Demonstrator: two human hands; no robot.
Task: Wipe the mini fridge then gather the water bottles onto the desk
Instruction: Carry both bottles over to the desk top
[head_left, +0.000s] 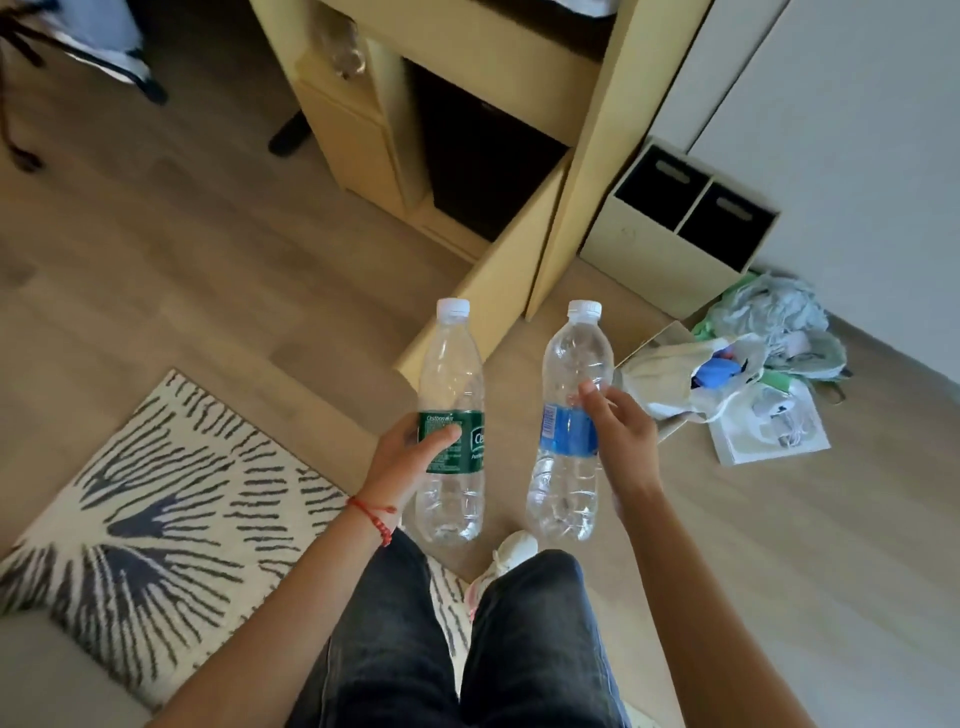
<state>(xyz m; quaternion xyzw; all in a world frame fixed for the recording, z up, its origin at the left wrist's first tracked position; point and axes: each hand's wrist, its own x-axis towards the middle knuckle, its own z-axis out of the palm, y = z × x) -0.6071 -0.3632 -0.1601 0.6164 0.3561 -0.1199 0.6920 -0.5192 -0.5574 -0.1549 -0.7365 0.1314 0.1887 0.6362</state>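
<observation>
1. A patterned rug (156, 499) with dark streaks on a pale ground lies at the left on the wooden floor (208, 260).
2. The left hand (410, 452), with a red string bracelet (371, 514) at its wrist, is wrapped around the green-labelled bottle (451, 415), thumb across the label; the bottle stands upright in the air with its white cap on.
3. Just beside it, the right hand (621, 431) grips the blue-labelled bottle (569, 415) from the side, fingers closed on the label band; this bottle tilts slightly and is also capped. The two bottles are near each other but apart.
4. Behind them, the black mini fridge (478, 156) sits inside a pale yellow cabinet (587, 171) whose door hangs open.
5. Further right, a two-compartment bin (670, 244) stands against the wall, with plastic bags (748, 364) heaped on the floor beside it.
</observation>
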